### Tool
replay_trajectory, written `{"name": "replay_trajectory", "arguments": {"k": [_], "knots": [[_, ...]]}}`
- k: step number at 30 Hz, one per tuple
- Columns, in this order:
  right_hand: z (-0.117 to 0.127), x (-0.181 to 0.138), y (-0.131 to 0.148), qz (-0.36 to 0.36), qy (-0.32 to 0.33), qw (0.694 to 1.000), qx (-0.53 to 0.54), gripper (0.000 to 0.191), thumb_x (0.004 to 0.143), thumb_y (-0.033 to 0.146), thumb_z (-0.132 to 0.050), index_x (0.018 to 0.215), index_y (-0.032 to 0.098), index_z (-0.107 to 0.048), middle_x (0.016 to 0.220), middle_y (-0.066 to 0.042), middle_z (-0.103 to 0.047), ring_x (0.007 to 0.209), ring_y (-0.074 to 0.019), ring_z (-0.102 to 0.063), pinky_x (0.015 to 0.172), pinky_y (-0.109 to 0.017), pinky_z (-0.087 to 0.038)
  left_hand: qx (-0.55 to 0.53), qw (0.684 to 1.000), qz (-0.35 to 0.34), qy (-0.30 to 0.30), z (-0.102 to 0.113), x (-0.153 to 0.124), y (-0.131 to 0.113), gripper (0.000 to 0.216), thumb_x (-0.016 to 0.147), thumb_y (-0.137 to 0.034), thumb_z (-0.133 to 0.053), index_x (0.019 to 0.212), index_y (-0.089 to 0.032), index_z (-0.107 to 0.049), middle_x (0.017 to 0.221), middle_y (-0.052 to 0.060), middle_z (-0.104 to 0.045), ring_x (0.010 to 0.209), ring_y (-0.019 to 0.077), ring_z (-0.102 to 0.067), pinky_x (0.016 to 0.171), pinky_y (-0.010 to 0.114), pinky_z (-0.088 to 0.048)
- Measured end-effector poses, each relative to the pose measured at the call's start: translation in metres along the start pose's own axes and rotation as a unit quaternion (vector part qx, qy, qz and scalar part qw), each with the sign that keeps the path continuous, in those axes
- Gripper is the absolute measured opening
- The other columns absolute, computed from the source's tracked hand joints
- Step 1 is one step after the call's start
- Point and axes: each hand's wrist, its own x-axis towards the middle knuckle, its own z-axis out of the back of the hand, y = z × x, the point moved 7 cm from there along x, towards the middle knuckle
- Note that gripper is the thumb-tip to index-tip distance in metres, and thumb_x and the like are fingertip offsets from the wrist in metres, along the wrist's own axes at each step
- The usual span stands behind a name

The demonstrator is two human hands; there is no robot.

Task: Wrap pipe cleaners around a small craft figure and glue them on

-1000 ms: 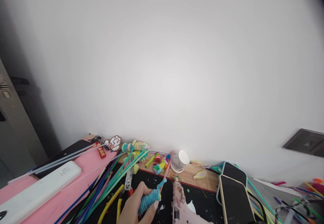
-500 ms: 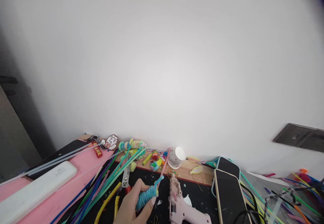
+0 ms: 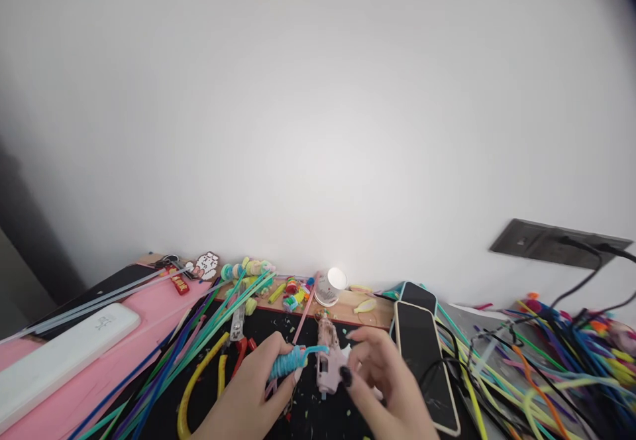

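A coil of blue pipe cleaner, wound tightly with one loose end sticking out to the right, sits between the thumb and fingers of my left hand. My right hand, with a dark thumbnail, is over the handle of a pale pink glue gun. Its fingers are bent and apart from the thumb; whether they touch the gun I cannot tell. The gun lies on the black mat, its nozzle toward the wall. A pink stick runs behind the coil toward a white paper cup.
Red-and-yellow-handled pliers and a bundle of pipe cleaners lie at left, near a white power bank. On the right are a phone, black cables and more pipe cleaners. A wall socket is above them.
My right hand has come into view from below and is over the glue gun's handle. The view has turned slightly right. My left hand still holds the blue coil, its loose end now pointing right.
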Motion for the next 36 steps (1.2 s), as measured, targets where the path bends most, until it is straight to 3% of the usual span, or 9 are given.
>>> {"name": "replay_trajectory", "arguments": {"k": [2,5,9,17,24,29,36], "knots": [[-0.017,0.004,-0.009,0.028,0.026,0.992,-0.120,0.024,0.081,0.031,-0.064,0.101,0.023,-0.054,0.074,0.002,-0.058,0.055,-0.0127,-0.051,0.054,-0.023,-0.039,0.001,0.999,-0.020,0.049,-0.006,-0.002,-0.005,0.015,0.091,-0.037,-0.042,0.086,-0.024,-0.046,0.090,0.003,-0.062,0.083,0.0198,-0.059,0.075,0.029,-0.045],[-0.030,0.003,-0.014,0.091,0.032,0.963,-0.253,0.006,0.088,0.022,-0.051,0.092,0.021,-0.054,0.077,0.000,-0.062,0.064,-0.0156,-0.058,0.059,-0.024,-0.041,0.013,0.997,-0.035,0.064,-0.009,-0.004,-0.007,0.014,0.092,-0.035,-0.042,0.085,-0.024,-0.046,0.093,0.003,-0.062,0.082,0.0199,-0.059,0.074,0.030,-0.045],[-0.035,-0.002,-0.011,0.172,0.012,0.917,-0.359,0.019,0.092,0.016,-0.040,0.077,0.020,-0.051,0.069,-0.001,-0.061,0.061,-0.0172,-0.059,0.056,-0.025,-0.037,0.016,0.996,-0.050,0.066,-0.011,-0.003,-0.005,0.015,0.092,-0.037,-0.041,0.086,-0.025,-0.047,0.091,0.002,-0.061,0.082,0.0209,-0.059,0.073,0.031,-0.046],[-0.038,-0.008,-0.007,0.252,-0.038,0.891,-0.375,0.023,0.094,0.015,-0.037,0.078,0.020,-0.052,0.068,-0.001,-0.060,0.060,-0.0162,-0.059,0.054,-0.024,-0.034,0.008,0.994,-0.045,0.097,-0.015,-0.003,0.000,0.012,0.091,-0.036,-0.044,0.090,-0.025,-0.046,0.099,0.003,-0.061,0.092,0.0226,-0.058,0.080,0.034,-0.045],[-0.039,-0.010,-0.007,0.286,-0.063,0.878,-0.379,0.025,0.096,0.016,-0.036,0.079,0.019,-0.055,0.068,-0.002,-0.060,0.059,-0.0158,-0.058,0.054,-0.024,-0.034,0.020,0.994,-0.060,0.086,-0.014,-0.005,-0.008,0.015,0.092,-0.037,-0.043,0.085,-0.024,-0.043,0.098,0.002,-0.061,0.094,0.0226,-0.058,0.081,0.033,-0.043],[-0.045,-0.013,-0.003,0.313,-0.033,0.877,-0.364,0.024,0.095,0.015,-0.036,0.079,0.019,-0.054,0.068,-0.002,-0.058,0.061,-0.0155,-0.056,0.056,-0.024,-0.036,0.037,0.998,-0.042,0.028,-0.009,0.000,0.000,0.019,0.092,-0.041,-0.041,0.082,-0.024,-0.040,0.084,0.000,-0.059,0.077,0.0208,-0.058,0.068,0.031,-0.042],[-0.062,-0.018,-0.006,0.284,0.054,0.878,-0.381,0.024,0.092,0.014,-0.038,0.075,0.019,-0.053,0.068,-0.002,-0.056,0.060,-0.0148,-0.052,0.056,-0.024,-0.034,0.049,0.996,-0.037,-0.066,0.003,0.003,0.006,0.016,0.090,-0.037,-0.042,0.079,-0.025,-0.038,0.079,0.000,-0.060,0.073,0.0214,-0.060,0.068,0.032,-0.044]]}}
